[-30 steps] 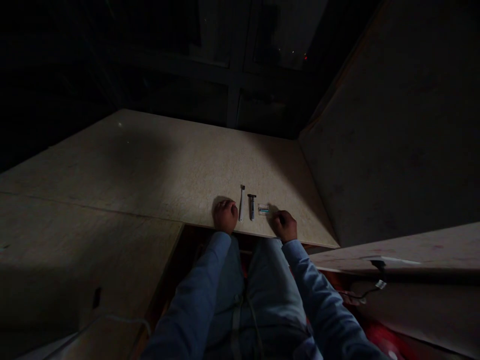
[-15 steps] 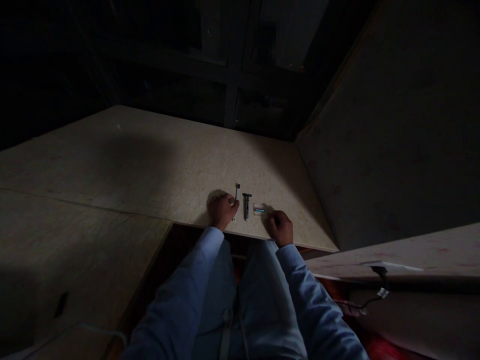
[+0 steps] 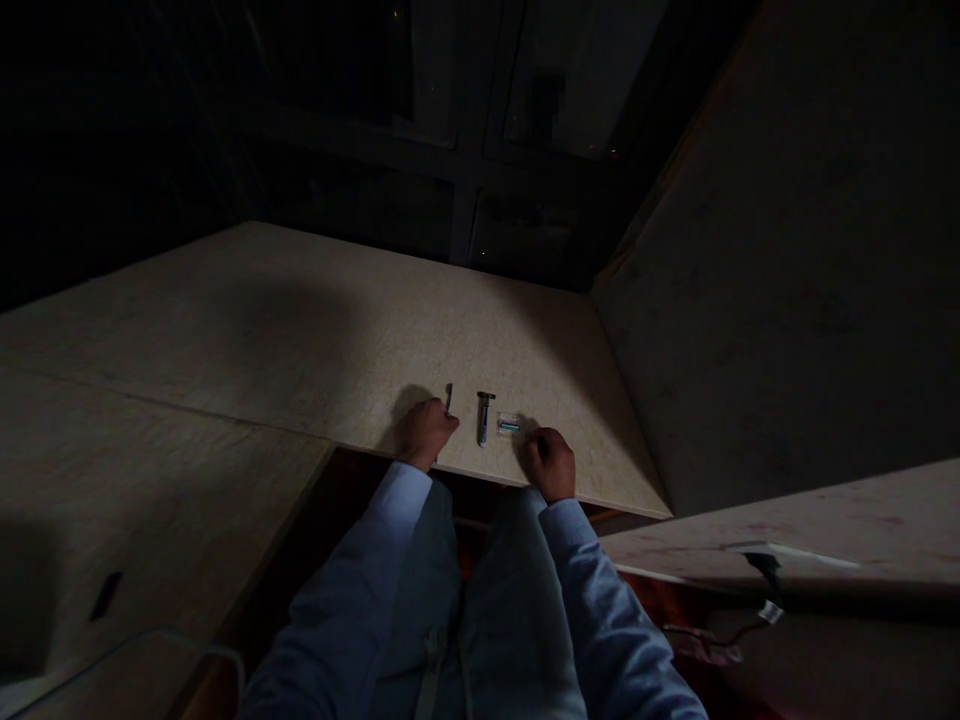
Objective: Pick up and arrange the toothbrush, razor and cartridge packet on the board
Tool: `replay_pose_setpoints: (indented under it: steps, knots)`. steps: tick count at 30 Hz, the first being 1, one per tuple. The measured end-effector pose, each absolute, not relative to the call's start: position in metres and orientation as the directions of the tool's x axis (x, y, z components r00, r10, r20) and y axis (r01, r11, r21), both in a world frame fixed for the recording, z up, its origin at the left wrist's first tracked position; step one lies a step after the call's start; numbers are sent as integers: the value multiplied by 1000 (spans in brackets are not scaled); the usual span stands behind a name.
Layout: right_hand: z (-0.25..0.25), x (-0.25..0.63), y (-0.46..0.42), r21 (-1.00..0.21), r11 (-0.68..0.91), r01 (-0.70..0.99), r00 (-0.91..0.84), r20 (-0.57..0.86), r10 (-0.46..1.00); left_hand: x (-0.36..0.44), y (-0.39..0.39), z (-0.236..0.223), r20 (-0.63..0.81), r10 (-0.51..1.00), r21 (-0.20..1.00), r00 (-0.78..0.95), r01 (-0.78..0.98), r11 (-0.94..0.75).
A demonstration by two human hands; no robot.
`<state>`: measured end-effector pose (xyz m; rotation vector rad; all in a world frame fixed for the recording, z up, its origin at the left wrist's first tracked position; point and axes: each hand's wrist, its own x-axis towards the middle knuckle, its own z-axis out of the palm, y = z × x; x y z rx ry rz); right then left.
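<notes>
1. Left grip point(image 3: 427, 432) pinches a toothbrush point(image 3: 449, 398) at the front of the bench point(image 3: 390, 320).
2. Right grip point(image 3: 551, 463), curled closed, rests beside a small clear case point(image 3: 508, 426).
3. A razor point(image 3: 484, 422) lies between toothbrush and case.

Long-sleeved blue cloth covers both arms; the left sleeve point(image 3: 337, 600) looks paler toward its far end, the right sleeve point(image 3: 611, 610) deeply creased. Between them are dull grey-blue fabric trousers point(image 3: 525, 620), with two narrow pale cord-like strips point(image 3: 429, 670) at the near end.

Likely a home, dark window point(image 3: 517, 225), pale counter point(image 3: 390, 330), razor point(image 3: 484, 428)
</notes>
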<state>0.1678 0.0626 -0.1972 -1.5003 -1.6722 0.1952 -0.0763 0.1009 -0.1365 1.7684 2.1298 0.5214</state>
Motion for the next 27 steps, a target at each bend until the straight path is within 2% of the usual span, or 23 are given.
replay_pose_setpoints:
  steps: [2, 4, 7, 11, 12, 14, 16, 22, 27]
  knots:
    - [-198, 168, 62, -622, 267, 736, 91, 481, 872, -77, 92, -137, 3, 982, 480, -191, 861, 166]
    - [-198, 168, 63, -622, 273, 734, 88, 486, 870, -78, 86, -137, 9, 975, 594, -223, 785, 174]
    - [-197, 168, 63, -622, 280, 731, 87, 493, 866, -80, 77, -140, -51, 957, 870, -284, 458, 183]
    - [-196, 167, 62, -625, 293, 723, 77, 495, 866, -76, 58, -141, -133, 963, 977, -234, 134, 167]
    - [-196, 167, 62, -626, 294, 722, 74, 493, 867, -73, 53, -140, -164, 967, 986, -194, -28, 162]
    - [-195, 167, 62, -627, 291, 723, 73, 488, 870, -69, 44, -138, -199, 971, 942, -130, -300, 153]
    - [-195, 167, 62, -629, 287, 722, 77, 486, 871, -65, 36, -136, -214, 972, 886, -97, -439, 151]
    - [-195, 167, 62, -626, 286, 725, 79, 488, 869, -55, 11, -134, -315, 948, 726, 55, -629, 278]
    - [-195, 167, 62, -625, 285, 726, 71, 481, 874, -48, -5, -129, -348, 925, 647, 154, -675, 355]
